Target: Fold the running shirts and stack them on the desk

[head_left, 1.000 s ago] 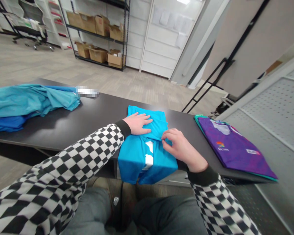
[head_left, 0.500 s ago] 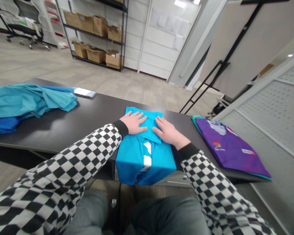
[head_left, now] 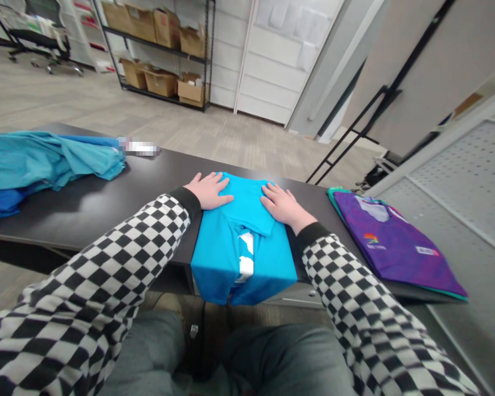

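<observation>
A bright blue garment (head_left: pixel 247 212), apparently a shirt, lies partly folded on the dark table (head_left: pixel 160 203). Its lower part hangs over the front edge, and a white patch shows near its middle. My left hand (head_left: pixel 209 191) rests flat on the garment's upper left side, fingers spread. On the upper right side lies my right hand (head_left: pixel 284 205), also flat with its fingers stretched out. Neither hand grips the cloth.
Rumpled teal and blue clothes (head_left: pixel 53 159) lie on the table's left, beside a blurred flat object (head_left: pixel 142 148). Folded purple and green shirts (head_left: pixel 396 242) are at the right end. A perforated panel (head_left: pixel 466 192) borders that end. Shelves with cardboard boxes (head_left: pixel 160 81) stand beyond.
My left hand has slid left across the garment, so the hands are farther apart. The upper fold lies flatter and wider. The camera view has shifted slightly.
</observation>
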A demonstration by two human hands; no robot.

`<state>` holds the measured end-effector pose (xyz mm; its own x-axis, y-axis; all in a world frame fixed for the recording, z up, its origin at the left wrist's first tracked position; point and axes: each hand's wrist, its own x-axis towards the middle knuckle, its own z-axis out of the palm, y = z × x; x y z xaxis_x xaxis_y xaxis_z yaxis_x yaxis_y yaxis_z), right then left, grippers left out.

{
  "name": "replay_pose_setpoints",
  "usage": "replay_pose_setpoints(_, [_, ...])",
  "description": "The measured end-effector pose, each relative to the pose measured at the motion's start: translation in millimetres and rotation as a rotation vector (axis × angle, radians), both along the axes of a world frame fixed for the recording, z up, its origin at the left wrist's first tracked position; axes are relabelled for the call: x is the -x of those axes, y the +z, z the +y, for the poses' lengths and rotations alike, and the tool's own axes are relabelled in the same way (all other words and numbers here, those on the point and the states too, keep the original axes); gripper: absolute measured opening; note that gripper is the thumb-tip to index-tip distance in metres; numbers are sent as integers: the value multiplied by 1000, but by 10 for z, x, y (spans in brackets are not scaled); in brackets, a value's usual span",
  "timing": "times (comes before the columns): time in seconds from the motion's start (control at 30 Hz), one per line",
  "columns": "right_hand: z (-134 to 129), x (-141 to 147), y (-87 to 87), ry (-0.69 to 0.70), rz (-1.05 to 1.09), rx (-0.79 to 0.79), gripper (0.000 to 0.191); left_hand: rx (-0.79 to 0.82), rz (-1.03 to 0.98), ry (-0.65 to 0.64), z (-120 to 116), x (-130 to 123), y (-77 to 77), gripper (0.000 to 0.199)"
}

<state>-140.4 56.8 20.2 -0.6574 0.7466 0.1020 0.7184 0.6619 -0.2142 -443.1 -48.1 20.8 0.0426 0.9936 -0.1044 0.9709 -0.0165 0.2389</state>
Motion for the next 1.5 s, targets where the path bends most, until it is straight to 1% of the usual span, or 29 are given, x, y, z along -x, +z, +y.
replay_pose_setpoints(0.07, [130, 8, -60, -41, -44, 86, 76, -27, -3, -6, 39, 22, -40, 93])
replay_pose_setpoints(0.13, [232, -7, -124, -70, -35, 118, 82, -60, -4, -25, 91, 33, -70, 92])
replay_pose_setpoints(0.23, [316, -37, -198, -93, 33, 101, 83, -105, -20, -43, 166, 44, -97, 90])
replay_pose_setpoints(0.33, [322, -44, -231, -113, 123, 81, 82, -142, -64, -19, 186, 53, -91, 89])
replay_pose_setpoints(0.43, [283, -56, -205, -124, 266, 56, 74, -256, -146, 8, 113, 62, -59, 81])
replay_pose_setpoints(0.53, [148, -146, -101, -155, 489, -1, 68, -403, -297, 63, -98, 80, -37, 71])
replay_pose_setpoints(0.6, [-94, -276, -1, -153, 655, -61, 65, -508, -416, 112, -356, 102, -44, 68])
replay_pose_setpoints(0.63, [-284, -361, 44, -140, 747, -89, 64, -558, -477, 129, -529, 114, -56, 67])
replay_pose_setpoints(0.7, [-802, -563, 86, -92, 929, -113, 57, -616, -592, 141, -964, 133, -97, 64])
replay_pose_setpoints(0.73, [-1112, -673, 69, -57, 992, -81, 51, -619, -663, 137, -1218, 134, -128, 60])
replay_pose_setpoints(0.77, [-1436, -784, 19, -7, 998, -25, 44, -630, -717, 144, -1487, 128, -166, 54])
replay_pose_setpoints(0.8, [-1754, -889, -65, 32, 977, 34, 36, -658, -744, 166, -1759, 111, -213, 46])
replay_pose_setpoints(0.83, [-2049, -984, -183, 48, 974, 92, 32, -723, -762, 214, -2021, 83, -269, 35])
replay_pose_setpoints(0.87, [-2302, -1063, -328, 28, 980, 153, 29, -766, -770, 275, -2262, 44, -333, 26])
replay_pose_setpoints(0.9, [-2505, -1121, -494, -37, 998, 201, 28, -761, -768, 339, -2470, -4, -406, 21])
replay_pose_setpoints(0.93, [-2653, -1157, -668, -111, 1017, 249, 29, -691, -770, 388, -2638, -58, -485, 20])
replay_pose_setpoints(1.0, [-2791, -1167, -995, -279, 1098, 286, 35, -434, -797, 434, -2842, -173, -646, 25])
replay_pose_setpoints(1.07, [-2779, -1118, -1222, -389, 1172, 298, 42, -185, -829, 426, -2888, -280, -784, 44])
replay_pose_setpoints(1.1, [-2742, -1080, -1288, -411, 1200, 303, 44, -117, -835, 419, -2868, -327, -835, 53])
replay_pose_setpoints(1.13, [-2698, -1039, -1323, -416, 1221, 311, 46, -87, -834, 415, -2829, -368, -872, 61])
replay_pose_setpoints(1.2, [-2614, -956, -1337, -409, 1248, 332, 48, -108, -830, 421, -2721, -432, -910, 64])
replay_pose_setpoints(1.33, [-2536, -837, -1365, -462, 1230, 392, 51, -217, -896, 463, -2520, -489, -925, 51])
replay_pose_setpoints(1.43, [-2553, -820, -1442, -485, 1157, 460, 54, -197, -927, 485, -2468, -494, -953, 48])
replay_pose_setpoints(1.5, [-2582, -831, -1453, -490, 1140, 443, 54, -166, -957, 501, -2478, -507, -972, 50])
